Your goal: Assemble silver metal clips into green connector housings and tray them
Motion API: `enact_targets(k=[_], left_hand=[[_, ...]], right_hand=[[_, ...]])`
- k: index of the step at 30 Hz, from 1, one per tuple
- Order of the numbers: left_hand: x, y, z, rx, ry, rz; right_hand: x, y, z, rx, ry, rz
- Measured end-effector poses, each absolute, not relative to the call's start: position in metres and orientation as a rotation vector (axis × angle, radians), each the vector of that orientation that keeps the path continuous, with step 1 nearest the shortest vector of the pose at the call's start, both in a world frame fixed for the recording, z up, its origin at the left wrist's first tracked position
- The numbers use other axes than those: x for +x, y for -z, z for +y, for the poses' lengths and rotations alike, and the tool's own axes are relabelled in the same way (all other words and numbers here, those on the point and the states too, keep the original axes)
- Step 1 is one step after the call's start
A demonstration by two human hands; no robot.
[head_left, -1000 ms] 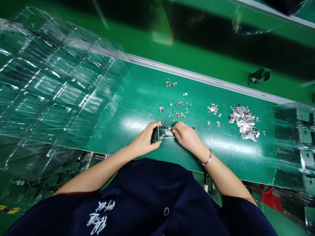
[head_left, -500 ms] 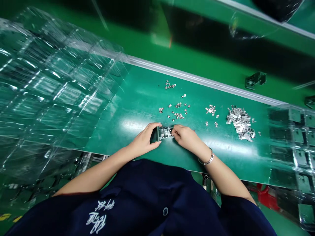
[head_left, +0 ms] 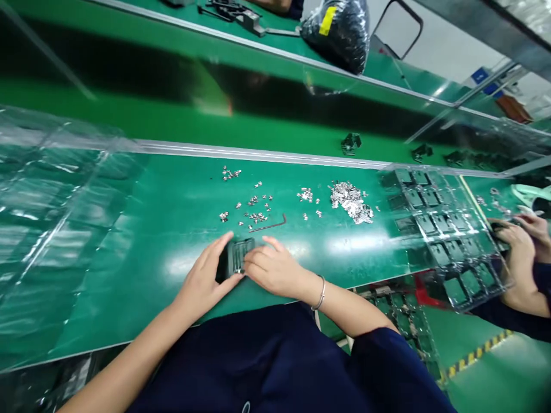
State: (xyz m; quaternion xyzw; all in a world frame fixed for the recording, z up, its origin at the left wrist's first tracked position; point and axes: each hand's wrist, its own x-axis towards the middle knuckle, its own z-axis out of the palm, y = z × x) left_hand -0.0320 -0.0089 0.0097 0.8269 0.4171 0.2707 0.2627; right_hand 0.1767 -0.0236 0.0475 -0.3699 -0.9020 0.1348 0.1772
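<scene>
Between the thumb and fingers of my left hand (head_left: 209,278) is a dark, box-shaped part (head_left: 241,252) with ridges on its upper face, held just above or on the green bench. My right hand (head_left: 275,268) has its fingers curled against the right side of the same part, covering that edge. Just beyond the hands lies an L-shaped hex key (head_left: 269,225) with a reddish bent end. Small shiny metal pieces (head_left: 257,217) are scattered behind it.
Farther right is a heap of flat metal pieces (head_left: 350,201). Clear plastic trays stand left (head_left: 47,218) and right, the right tray (head_left: 439,221) holding dark parts. A co-worker's hands (head_left: 519,235) are beyond it. Dark assemblies (head_left: 350,143) sit behind the bench rail (head_left: 258,154).
The view has swung to the right, bringing the co-worker into sight. The part is turned, its ridged face now showing. The hex key now shows on the bench beyond my hands.
</scene>
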Motion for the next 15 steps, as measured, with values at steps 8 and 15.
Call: enact_targets(k=[8, 15], left_hand=[[-0.034, -0.007, -0.010, 2.342, -0.617, 1.120], [-0.035, -0.007, -0.010, 2.335, -0.593, 1.111]], right_hand=[[0.334, -0.018, 0.018, -1.998, -0.190, -1.698], [0.381, 0.003, 0.029, -1.952, -0.232, -1.713]])
